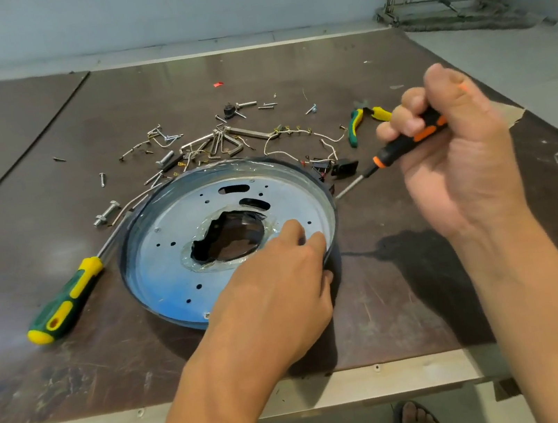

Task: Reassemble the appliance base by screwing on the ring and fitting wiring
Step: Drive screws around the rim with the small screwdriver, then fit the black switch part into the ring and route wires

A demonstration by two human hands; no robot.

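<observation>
Right fist (451, 154) — left hand (275, 292) perhaps curled

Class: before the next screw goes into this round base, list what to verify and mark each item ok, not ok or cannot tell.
1. Base steadied: ok, the left hand holds its near-right rim.
2. Driver ready: ok, the right hand grips the black-orange screwdriver.
3. Tip seated in a screw: cannot tell; it ends at the rim's outer edge.
4. Screws available: ok, loose screws lie behind the base.
5. Wiring fitted: not ok, the wires and black switch lie outside the base.
</observation>
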